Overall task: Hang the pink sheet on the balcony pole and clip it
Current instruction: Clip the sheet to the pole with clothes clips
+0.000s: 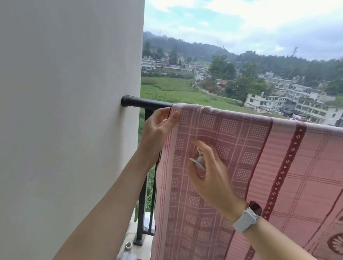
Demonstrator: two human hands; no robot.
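Pink woven cloth fills the right and lower middle of the head view: the pink sheet is already draped over the black balcony pole, which runs level from the white wall at the left out past the right edge. The sheet's long run follows the pole from left to right, and its left edge hangs straight down in front of the railing post.

My left hand, at centre left just under the pole, pinches the sheet's top left corner between thumb and fingers. I judge I hold it there to keep that edge flat and close to the pole so the clip has something firm to bite.

My right hand, in the middle of the frame and in front of the cloth, has its fingers curled round a pale plastic clothes clip. The clip points up and left, toward the corner my other hand holds. It is not yet on the sheet, so the clipping remains to be done. A white watch sits on that wrist.
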